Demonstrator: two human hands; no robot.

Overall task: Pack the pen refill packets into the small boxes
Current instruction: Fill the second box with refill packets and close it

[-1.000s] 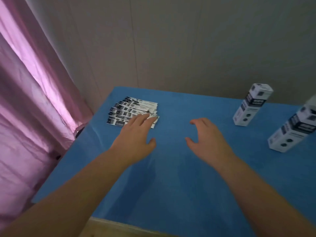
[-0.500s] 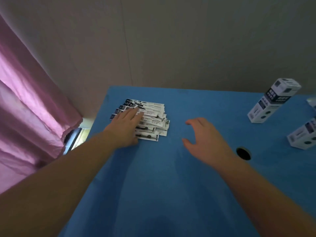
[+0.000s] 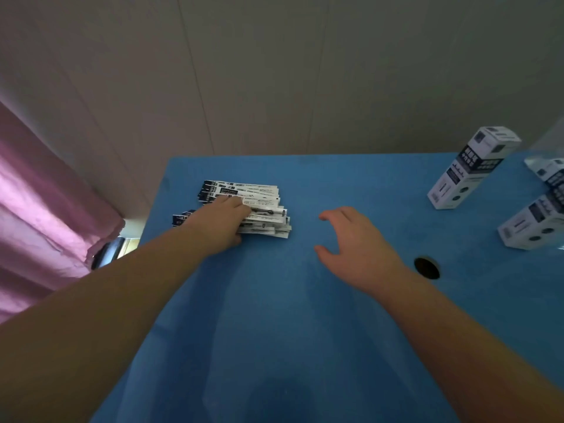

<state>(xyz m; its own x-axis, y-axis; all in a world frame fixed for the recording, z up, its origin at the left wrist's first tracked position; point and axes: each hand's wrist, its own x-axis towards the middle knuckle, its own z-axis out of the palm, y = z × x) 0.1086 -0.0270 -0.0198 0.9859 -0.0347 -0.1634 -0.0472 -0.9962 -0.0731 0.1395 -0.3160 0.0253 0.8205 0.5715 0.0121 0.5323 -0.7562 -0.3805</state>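
Head view: left hand (image 3: 218, 221) on refill packets (image 3: 262, 209)

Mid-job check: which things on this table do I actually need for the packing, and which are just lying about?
Needed for the job:
- pile of refill packets, under the left hand
- upright small box
- tilted small box
- right hand, open and empty

Just there:
- round hole in the table
- pink curtain
- clear plastic at the right edge
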